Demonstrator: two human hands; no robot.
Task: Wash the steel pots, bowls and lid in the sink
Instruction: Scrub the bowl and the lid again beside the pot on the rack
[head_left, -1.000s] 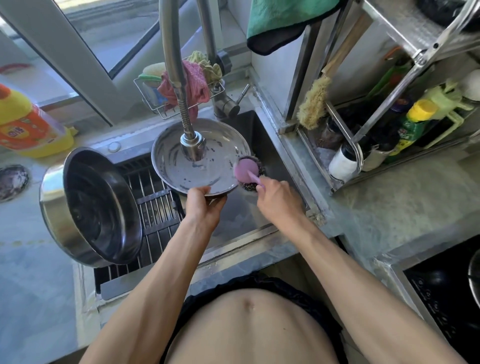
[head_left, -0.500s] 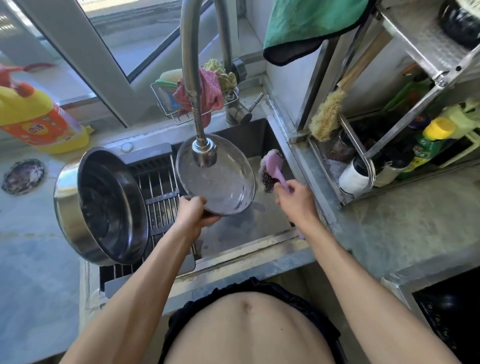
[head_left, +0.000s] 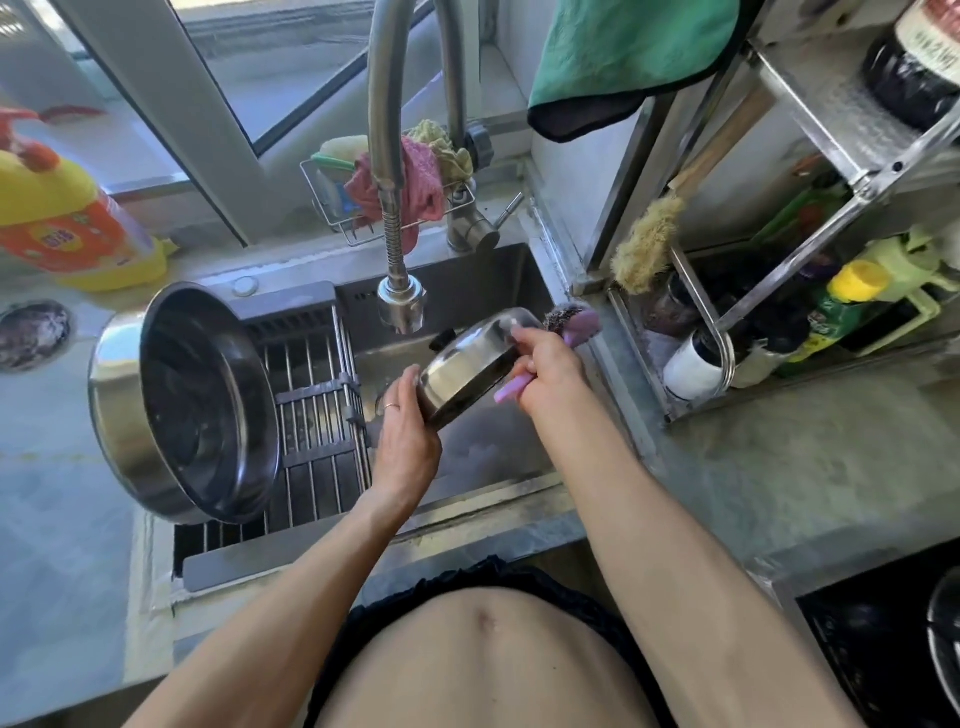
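Tilting on edge over the sink (head_left: 519, 270), just below the faucet (head_left: 397, 306): a steel lid (head_left: 465, 371), black knob facing away. Gripping its lower rim, left hand (head_left: 408, 441), fingers curled underneath. Clamping a pink brush (head_left: 576, 325) against the lid's right edge, right hand (head_left: 545, 366), fingers wrapped tight. Leaning on the drain rack (head_left: 311, 410) at left, a big pot (head_left: 182, 400); crowding the right, a bottle shelf (head_left: 779, 291).
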